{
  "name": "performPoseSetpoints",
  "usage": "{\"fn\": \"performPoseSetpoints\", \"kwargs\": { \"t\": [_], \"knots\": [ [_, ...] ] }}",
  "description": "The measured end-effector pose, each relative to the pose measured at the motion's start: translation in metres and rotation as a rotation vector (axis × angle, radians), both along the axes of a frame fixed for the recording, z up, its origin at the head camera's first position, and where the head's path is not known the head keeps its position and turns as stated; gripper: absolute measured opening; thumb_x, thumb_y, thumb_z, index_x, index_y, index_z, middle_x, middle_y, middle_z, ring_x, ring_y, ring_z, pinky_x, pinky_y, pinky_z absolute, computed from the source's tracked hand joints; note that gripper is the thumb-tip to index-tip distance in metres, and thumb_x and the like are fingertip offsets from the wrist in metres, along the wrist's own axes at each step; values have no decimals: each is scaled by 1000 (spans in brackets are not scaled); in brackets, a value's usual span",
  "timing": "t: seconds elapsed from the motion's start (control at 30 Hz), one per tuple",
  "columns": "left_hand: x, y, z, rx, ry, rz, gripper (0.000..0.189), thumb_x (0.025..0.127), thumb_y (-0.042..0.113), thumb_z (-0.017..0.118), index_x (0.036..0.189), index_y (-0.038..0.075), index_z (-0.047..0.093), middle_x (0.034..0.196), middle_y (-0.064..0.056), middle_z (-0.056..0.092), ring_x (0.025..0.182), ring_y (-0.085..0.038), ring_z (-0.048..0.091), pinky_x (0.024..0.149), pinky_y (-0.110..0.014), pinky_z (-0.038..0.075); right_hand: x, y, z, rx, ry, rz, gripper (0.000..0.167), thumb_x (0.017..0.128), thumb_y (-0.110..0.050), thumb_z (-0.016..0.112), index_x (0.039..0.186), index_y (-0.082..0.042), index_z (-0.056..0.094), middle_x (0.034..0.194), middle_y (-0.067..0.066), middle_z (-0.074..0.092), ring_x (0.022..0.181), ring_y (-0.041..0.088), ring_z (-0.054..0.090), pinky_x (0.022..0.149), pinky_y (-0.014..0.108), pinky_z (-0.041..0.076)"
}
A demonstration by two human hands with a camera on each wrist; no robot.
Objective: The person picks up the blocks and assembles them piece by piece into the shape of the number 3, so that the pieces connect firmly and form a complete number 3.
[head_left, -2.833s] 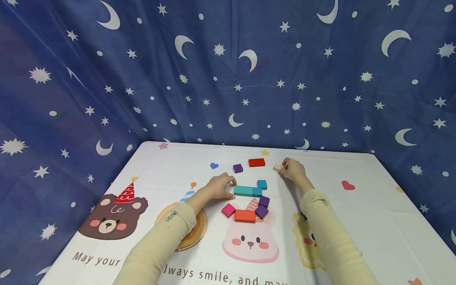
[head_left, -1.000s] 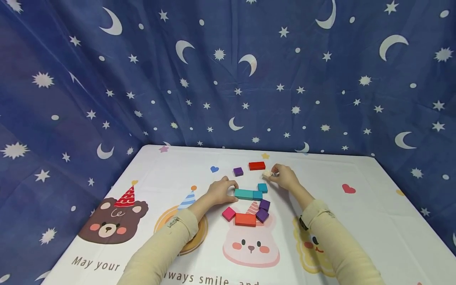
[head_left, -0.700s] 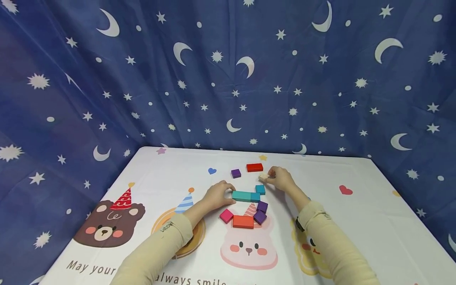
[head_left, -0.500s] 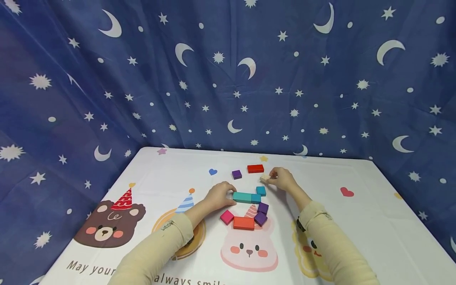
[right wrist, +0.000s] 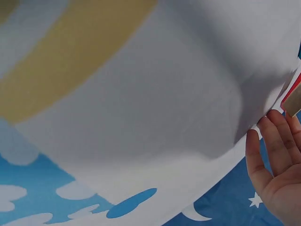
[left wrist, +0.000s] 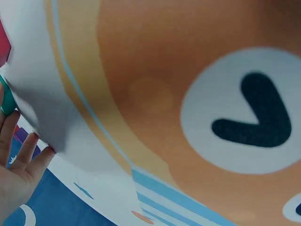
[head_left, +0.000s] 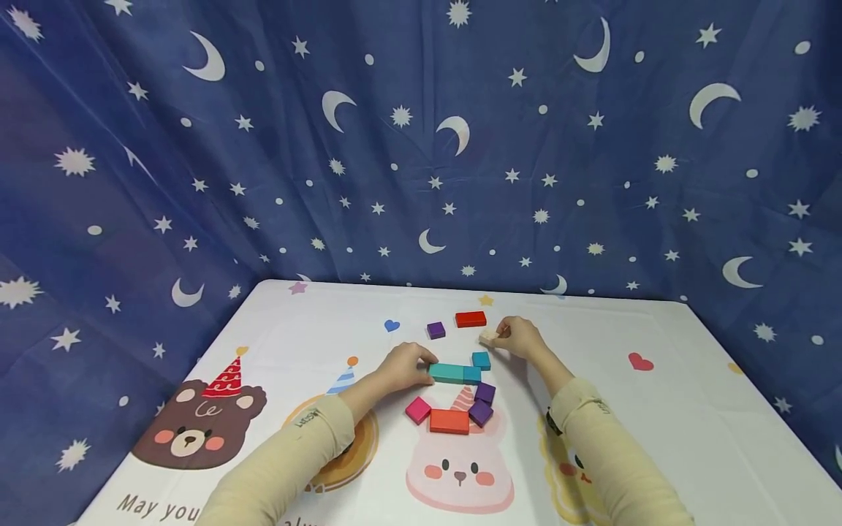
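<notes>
In the head view, my left hand (head_left: 403,367) holds the left end of a long teal block (head_left: 446,373), thumb at its near side and a finger at its far side. My right hand (head_left: 522,338) pinches a small cream block (head_left: 489,337) between thumb and fingertips, low over the table beyond a blue cube (head_left: 481,361). Another blue block (head_left: 472,375) adjoins the teal one's right end. In the left wrist view, a green patch of the teal block (left wrist: 8,100) shows by the fingers. The cream block (right wrist: 293,100) appears at the right wrist view's edge.
Nearer me, two purple blocks (head_left: 483,403), an orange-red block (head_left: 449,421) and a pink cube (head_left: 418,410) curve below the teal block. A purple cube (head_left: 436,330) and red block (head_left: 471,319) lie farther back. A blue star-patterned curtain (head_left: 421,183) hangs behind the table.
My right hand has carried the cream block leftward and nearer, from right of the red block to just beyond the blue cube. My left hand has stayed at the teal block.
</notes>
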State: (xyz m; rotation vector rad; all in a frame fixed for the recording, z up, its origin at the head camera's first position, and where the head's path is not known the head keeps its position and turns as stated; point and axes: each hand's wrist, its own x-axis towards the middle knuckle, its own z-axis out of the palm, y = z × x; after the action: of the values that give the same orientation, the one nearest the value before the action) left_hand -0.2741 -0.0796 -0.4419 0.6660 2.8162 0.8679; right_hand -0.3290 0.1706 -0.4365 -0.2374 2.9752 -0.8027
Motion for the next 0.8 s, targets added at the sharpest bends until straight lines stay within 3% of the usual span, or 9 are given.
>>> {"fn": "performPoseSetpoints", "kwargs": {
  "t": [0.37, 0.8],
  "knots": [
    [0, 0, -5, 36, -11, 53, 33, 72, 10, 79, 104, 6, 72, 100, -9, 72, 101, -25, 62, 93, -43, 45, 6, -9, -1, 54, 24, 7, 24, 80, -20, 71, 89, -1, 62, 89, 14, 67, 77, 22, 58, 73, 38, 48],
    [-2, 0, -5, 48, -37, 97, 34, 70, 12, 82, 102, 8, 73, 99, -7, 73, 101, -24, 65, 91, -44, 47, 8, -16, 0, 65, 0, 4, 25, 80, -23, 72, 88, -2, 63, 85, 11, 64, 73, 21, 54, 69, 34, 47]
  ]
}}
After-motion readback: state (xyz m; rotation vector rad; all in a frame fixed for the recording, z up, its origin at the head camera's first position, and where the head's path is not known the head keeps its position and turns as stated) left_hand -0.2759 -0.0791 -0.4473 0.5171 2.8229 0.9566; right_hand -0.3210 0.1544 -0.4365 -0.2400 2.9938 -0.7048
